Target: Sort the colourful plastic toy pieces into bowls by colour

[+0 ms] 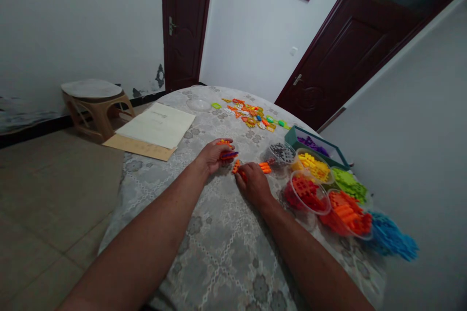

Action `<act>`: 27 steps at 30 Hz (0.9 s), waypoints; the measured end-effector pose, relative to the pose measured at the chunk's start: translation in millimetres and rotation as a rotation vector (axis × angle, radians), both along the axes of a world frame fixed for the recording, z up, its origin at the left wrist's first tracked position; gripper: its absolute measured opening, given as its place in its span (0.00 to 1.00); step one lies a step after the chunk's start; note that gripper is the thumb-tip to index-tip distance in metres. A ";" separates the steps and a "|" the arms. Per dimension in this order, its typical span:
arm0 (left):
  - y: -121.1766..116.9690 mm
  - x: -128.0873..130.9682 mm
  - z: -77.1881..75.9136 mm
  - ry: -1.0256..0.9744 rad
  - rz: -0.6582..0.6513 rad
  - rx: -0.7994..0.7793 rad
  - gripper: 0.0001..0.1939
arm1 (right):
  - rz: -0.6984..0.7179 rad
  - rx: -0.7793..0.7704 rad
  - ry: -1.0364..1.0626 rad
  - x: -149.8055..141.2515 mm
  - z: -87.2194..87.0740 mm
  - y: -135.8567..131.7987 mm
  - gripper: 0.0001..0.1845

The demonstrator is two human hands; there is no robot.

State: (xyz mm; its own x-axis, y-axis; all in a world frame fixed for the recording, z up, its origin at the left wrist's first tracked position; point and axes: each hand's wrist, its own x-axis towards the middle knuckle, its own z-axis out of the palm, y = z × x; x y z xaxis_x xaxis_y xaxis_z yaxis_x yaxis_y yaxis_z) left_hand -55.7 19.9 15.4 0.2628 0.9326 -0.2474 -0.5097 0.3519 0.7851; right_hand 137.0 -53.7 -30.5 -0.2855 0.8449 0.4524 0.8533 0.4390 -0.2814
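1. Two hands are over the table (219,257); the left hand (213,156) holds orange and purple pieces (228,155) in bent fingers.
2. At its four o'clock, the right hand (254,182) curls down, fingers at an orange piece (236,167) toward its ten o'clock; whether it grips that, I cannot tell.
3. Orange sticks (265,168) lie at the right hand's one o'clock, red pieces (306,189) in a tub at three.
4. Mixed pieces (251,114) spread at the left hand's one o'clock, paper (156,125) at ten.
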 end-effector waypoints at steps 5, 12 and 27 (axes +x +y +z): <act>-2.3 5.3 -4.8 0.060 -0.031 0.023 0.22 | -0.087 0.096 0.352 10.8 -0.8 0.5 0.09; -16.9 19.6 -5.9 0.196 -0.202 0.157 0.25 | -0.081 0.111 0.524 9.9 2.7 -0.1 0.07; -19.0 20.8 -5.5 0.204 -0.195 0.175 0.18 | -0.003 0.012 0.582 13.3 3.6 0.0 0.17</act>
State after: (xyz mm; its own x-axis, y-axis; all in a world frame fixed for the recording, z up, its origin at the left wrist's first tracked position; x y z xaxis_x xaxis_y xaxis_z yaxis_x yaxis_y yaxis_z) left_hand -34.9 0.9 9.9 0.4025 0.9024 -0.1538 -0.2718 0.2782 0.9212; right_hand 150.3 -53.7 -26.8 0.0158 0.8391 0.5437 0.5610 0.4427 -0.6995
